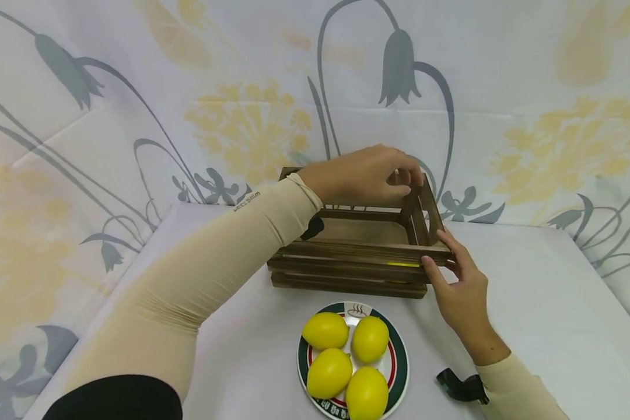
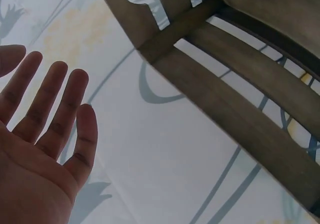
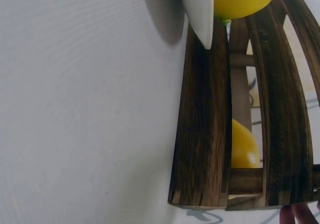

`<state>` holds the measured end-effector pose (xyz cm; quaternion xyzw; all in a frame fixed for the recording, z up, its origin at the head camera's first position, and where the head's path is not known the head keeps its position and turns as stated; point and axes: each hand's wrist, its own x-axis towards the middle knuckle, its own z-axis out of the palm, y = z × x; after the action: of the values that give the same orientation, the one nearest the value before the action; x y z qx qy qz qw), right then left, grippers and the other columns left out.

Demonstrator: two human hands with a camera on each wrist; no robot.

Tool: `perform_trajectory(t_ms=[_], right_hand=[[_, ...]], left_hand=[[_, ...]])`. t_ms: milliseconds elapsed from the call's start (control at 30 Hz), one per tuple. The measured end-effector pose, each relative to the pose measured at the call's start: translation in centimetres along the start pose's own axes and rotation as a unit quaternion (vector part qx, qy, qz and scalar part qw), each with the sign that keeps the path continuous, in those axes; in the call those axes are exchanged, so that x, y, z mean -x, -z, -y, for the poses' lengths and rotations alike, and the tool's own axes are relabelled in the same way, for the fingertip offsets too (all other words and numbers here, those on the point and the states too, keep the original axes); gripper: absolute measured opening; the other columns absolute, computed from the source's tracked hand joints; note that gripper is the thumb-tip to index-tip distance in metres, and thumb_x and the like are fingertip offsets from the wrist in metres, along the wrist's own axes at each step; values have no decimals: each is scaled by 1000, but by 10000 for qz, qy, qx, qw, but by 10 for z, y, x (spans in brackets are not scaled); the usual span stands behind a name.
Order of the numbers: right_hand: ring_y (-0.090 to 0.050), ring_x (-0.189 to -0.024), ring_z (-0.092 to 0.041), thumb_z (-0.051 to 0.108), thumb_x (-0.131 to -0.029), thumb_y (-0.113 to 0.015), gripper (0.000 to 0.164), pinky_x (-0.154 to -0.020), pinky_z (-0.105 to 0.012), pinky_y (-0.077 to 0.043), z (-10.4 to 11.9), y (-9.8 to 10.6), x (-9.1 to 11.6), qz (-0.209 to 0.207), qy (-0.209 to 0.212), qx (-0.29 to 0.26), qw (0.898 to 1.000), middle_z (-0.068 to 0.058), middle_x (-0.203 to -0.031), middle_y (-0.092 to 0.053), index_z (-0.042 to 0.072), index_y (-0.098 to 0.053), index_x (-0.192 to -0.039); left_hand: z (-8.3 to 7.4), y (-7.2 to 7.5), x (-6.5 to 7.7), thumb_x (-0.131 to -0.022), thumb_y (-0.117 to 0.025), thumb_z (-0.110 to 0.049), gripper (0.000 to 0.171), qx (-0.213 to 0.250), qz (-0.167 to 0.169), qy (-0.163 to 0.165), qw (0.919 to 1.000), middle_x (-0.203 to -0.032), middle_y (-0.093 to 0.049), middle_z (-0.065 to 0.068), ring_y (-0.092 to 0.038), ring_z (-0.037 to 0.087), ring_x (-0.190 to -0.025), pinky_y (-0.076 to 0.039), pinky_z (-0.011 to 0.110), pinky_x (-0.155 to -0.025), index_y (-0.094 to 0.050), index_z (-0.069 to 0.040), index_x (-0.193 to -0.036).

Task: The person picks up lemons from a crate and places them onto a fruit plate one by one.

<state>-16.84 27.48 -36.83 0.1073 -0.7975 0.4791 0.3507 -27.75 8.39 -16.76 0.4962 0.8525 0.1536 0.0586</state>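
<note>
A dark slatted wooden crate (image 1: pixel 346 252) stands on the white table. My right hand (image 1: pixel 462 294) grips its front right corner, thumb on the front slat and fingers around the end; only fingertips (image 3: pixel 300 214) show in the right wrist view. My left hand (image 1: pixel 373 175) is over the crate's back part and holds nothing. In the left wrist view its fingers (image 2: pixel 60 101) are spread and nearly straight, apart from the crate's slats (image 2: pixel 225 103). Inside the crate lies a lemon (image 3: pixel 244 146), seen between slats in the right wrist view.
In front of the crate, a round plate (image 1: pixel 399 356) with a dark green rim holds several lemons (image 1: pixel 329 373). Black wrist gear (image 1: pixel 462 386) is at the right sleeve. A flower-patterned cloth (image 1: pixel 252 52) hangs behind the table.
</note>
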Motion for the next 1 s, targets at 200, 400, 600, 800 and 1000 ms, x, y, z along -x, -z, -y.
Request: perform_trajectory(t_ms=[200, 400, 600, 800, 1000], right_hand=[[-49, -123, 13, -3, -89, -70, 60, -94, -1, -41, 1, -2, 4, 85, -134, 82, 9998, -6, -150, -52, 14, -54, -144], [-50, -122, 12, -5, -89, -70, 60, -93, -2, -42, 3, -2, 6, 64, -72, 69, 9999, -7, -150, -52, 12, -54, -144], [-51, -122, 11, -6, -88, -70, 60, -94, -2, -42, 6, -3, 6, 26, -17, 3, 10000, -8, -150, -52, 11, -54, -144], [-51, -124, 9, -5, -89, -70, 60, -95, -3, -42, 5, -4, 6, 52, -15, 32, 10000, -8, -149, -53, 12, -54, -144], [-49, -127, 8, -6, -88, -70, 61, -97, -3, -41, 5, -5, 6, 24, 55, 72, 10000, -9, -148, -54, 12, -54, -144]], left_hand=[[10, -8, -7, -102, -52, -21, 26, 471, 337, 229, 9981, -111, -66, -1, -62, 6, -103, -49, 20, -92, -63, -14, -125], [14, -14, -16, -102, -54, -24, 28, 806, 510, 269, 9951, -116, -66, -2, -61, 7, -111, -47, 20, -99, -64, -14, -126], [16, -14, -22, -104, -47, -12, 28, 1658, 654, 438, 9830, -118, -65, 5, -62, 15, -107, -50, 23, -95, -64, -8, -125], [19, -17, -26, -104, -38, -4, 34, 2490, 845, 573, 9631, -127, -58, 15, -58, 20, -111, -53, 32, -98, -61, 1, -127], [25, -22, -34, -103, -39, -6, 35, 2343, 1127, 759, 9626, -135, -57, 13, -59, 24, -117, -53, 27, -92, -60, -3, -130]])
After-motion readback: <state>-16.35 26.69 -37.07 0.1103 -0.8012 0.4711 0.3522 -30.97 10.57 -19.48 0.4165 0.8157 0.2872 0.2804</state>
